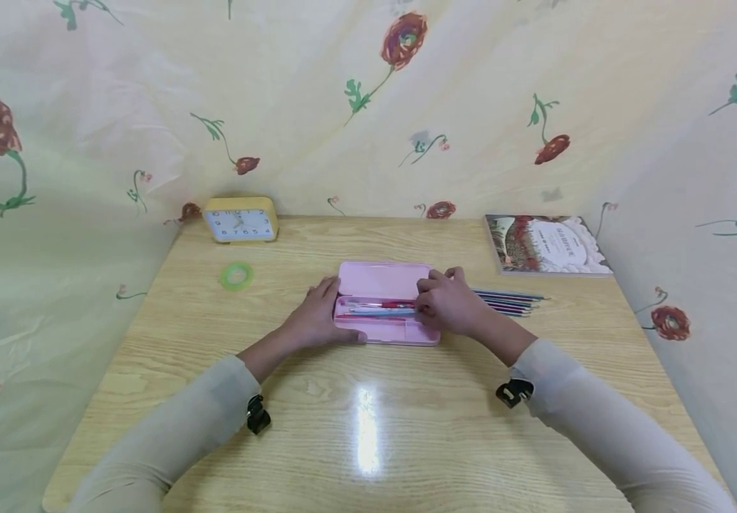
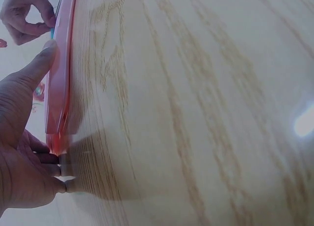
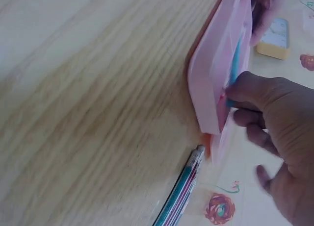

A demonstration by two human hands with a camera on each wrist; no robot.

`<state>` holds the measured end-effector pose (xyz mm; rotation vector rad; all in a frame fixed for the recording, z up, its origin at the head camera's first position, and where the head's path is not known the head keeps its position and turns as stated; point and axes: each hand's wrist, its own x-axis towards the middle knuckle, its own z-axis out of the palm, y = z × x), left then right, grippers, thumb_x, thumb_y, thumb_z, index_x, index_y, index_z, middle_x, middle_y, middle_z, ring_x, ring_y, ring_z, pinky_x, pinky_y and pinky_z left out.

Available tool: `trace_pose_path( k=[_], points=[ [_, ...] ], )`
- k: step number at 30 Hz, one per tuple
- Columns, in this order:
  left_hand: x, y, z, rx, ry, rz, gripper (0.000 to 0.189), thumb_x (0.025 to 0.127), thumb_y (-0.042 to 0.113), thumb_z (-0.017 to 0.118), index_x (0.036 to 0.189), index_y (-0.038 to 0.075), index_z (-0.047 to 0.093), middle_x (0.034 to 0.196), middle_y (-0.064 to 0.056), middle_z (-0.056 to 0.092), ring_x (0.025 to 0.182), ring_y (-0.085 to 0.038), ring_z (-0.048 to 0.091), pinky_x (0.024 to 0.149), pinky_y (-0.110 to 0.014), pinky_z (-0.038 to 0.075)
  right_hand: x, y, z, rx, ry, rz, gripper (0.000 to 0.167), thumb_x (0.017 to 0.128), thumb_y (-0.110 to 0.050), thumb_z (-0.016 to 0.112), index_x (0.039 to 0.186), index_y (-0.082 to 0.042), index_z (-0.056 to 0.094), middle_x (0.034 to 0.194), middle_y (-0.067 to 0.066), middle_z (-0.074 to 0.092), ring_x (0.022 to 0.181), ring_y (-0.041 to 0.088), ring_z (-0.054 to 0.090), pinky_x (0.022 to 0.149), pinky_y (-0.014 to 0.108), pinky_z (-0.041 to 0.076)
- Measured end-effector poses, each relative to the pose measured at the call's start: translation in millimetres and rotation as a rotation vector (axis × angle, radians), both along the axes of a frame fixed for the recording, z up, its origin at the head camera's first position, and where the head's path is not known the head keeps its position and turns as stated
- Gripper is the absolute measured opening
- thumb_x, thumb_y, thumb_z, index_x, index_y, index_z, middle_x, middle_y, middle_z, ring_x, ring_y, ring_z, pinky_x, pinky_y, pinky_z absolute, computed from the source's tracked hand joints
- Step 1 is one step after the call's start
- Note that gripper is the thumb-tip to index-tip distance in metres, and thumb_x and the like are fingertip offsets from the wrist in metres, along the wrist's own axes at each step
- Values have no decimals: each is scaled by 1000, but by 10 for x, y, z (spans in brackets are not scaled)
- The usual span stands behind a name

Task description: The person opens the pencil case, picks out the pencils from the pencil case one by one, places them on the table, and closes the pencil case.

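A pink pencil case (image 1: 386,279) lies on the table with its lid folded back. Red pens and a light blue pen (image 1: 381,311) are inside its tray. My left hand (image 1: 317,317) holds the case's left end, thumb along the front wall (image 2: 61,64) and fingers round the far side. Over the right part of the tray, my right hand (image 1: 448,303) pinches the end of the blue pen (image 3: 235,64) between thumb and forefinger. Its other fingers are loosely bent. Part of the tray is hidden beneath this hand.
Several dark pencils (image 1: 505,302) lie just right of the case. A yellow clock (image 1: 241,219) stands at the back left, with a green tape roll (image 1: 236,276) in front of it. A book (image 1: 547,245) lies at the back right. Flowered cloth surrounds the table.
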<state>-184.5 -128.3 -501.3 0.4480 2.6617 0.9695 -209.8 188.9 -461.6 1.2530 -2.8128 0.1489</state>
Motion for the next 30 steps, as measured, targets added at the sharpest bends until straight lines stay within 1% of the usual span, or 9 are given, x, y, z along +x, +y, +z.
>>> trace_pose_path(
  k=[7, 11, 12, 14, 18, 21, 25, 27, 30],
  points=[
    [0, 12, -3, 10, 16, -2, 140, 76, 63, 97, 179, 14, 16, 183, -15, 23, 171, -41, 22, 139, -63, 20, 13, 165, -102, -4, 367, 153, 16, 90, -22, 93, 94, -11, 82, 90, 2, 64, 93, 28, 52, 93, 64, 50],
    [7, 17, -3, 14, 20, -6, 140, 75, 62, 98, 178, 13, 17, 183, -15, 25, 169, -42, 25, 138, -63, 25, 21, 316, -180, -71, 495, 192, 19, 85, -17, 94, 93, -7, 80, 93, 5, 68, 92, 29, 55, 91, 65, 51],
    [10, 19, -2, 13, 21, -6, 140, 75, 62, 98, 178, 13, 17, 182, -15, 25, 169, -43, 26, 137, -63, 26, 24, 358, -198, -95, 511, 197, 18, 85, -15, 93, 93, -6, 80, 94, 6, 69, 92, 30, 55, 90, 66, 51],
    [15, 23, 0, 12, 16, -7, 140, 75, 62, 98, 178, 13, 17, 183, -16, 25, 170, -42, 24, 138, -62, 24, 32, 449, -227, -140, 534, 202, 17, 84, -12, 91, 94, -5, 80, 95, 7, 69, 92, 31, 56, 89, 67, 51],
    [20, 31, 0, -3, 14, -9, 140, 76, 63, 97, 178, 12, 15, 184, -16, 22, 173, -41, 16, 141, -60, 15, 74, 666, -255, -208, 539, 194, 11, 85, -8, 84, 94, -3, 79, 97, 9, 71, 93, 33, 57, 89, 69, 49],
    [24, 34, 5, -7, 10, -8, 141, 77, 64, 96, 179, 11, 14, 184, -17, 21, 174, -40, 13, 141, -59, 10, 127, 870, -263, -238, 535, 168, 8, 94, -10, 76, 94, -3, 80, 97, 10, 73, 94, 34, 58, 90, 70, 47],
    [33, 33, 13, -7, 7, 0, 141, 77, 64, 96, 179, 11, 14, 184, -17, 21, 173, -42, 14, 141, -61, 12, 210, 1180, -294, -245, 532, 121, 33, 110, -19, 56, 93, -3, 81, 96, 8, 74, 92, 32, 57, 89, 70, 44],
    [34, 31, 13, -11, 7, 3, 141, 76, 64, 96, 179, 12, 14, 184, -17, 21, 173, -42, 15, 140, -62, 14, 252, 1330, -315, -246, 527, 101, 44, 114, -24, 48, 93, -3, 80, 95, 8, 74, 90, 32, 56, 88, 70, 43],
    [31, 29, 10, -14, 6, 9, 141, 76, 65, 96, 179, 13, 15, 185, -16, 20, 173, -43, 13, 139, -64, 17, 302, 1530, -365, -249, 518, 75, 54, 118, -29, 42, 93, -1, 80, 93, 9, 74, 88, 32, 55, 85, 71, 42]
  ],
)
